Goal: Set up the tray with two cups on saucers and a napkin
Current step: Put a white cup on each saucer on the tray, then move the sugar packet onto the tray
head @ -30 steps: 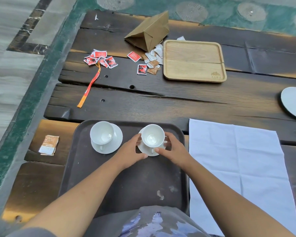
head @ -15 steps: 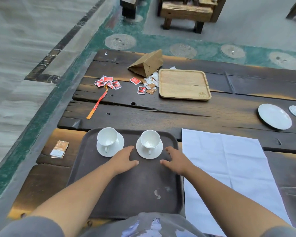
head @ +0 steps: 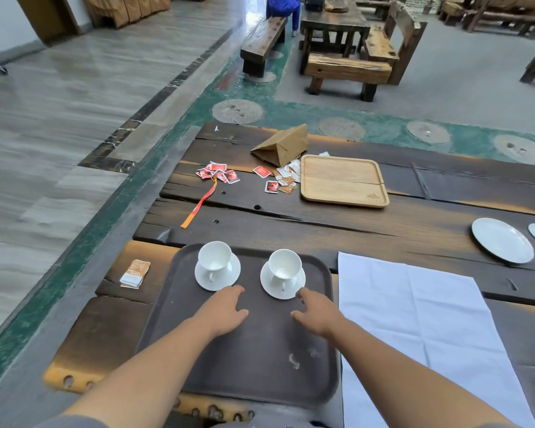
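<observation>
Head view: flat white cloth napkin (head: 414,319) lies just right of dark brown plastic tray (head: 260,366); right hand (head: 318,310) nearer than left hand (head: 226,307); fingers (head: 305,296) of both loose, empty.

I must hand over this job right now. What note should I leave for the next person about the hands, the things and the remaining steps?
Left hand: open, holding nothing, over the tray, just in front of the left saucer.
Right hand: open, holding nothing, at the near edge of the right saucer.
Things: the left cup and right cup stand upright on their saucers, on the far half of the tray. The napkin lies flat and unfolded on the table, right of the tray.
Done: both cups on saucers on the tray.
Left: put the napkin on the tray, probably folded first.
</observation>
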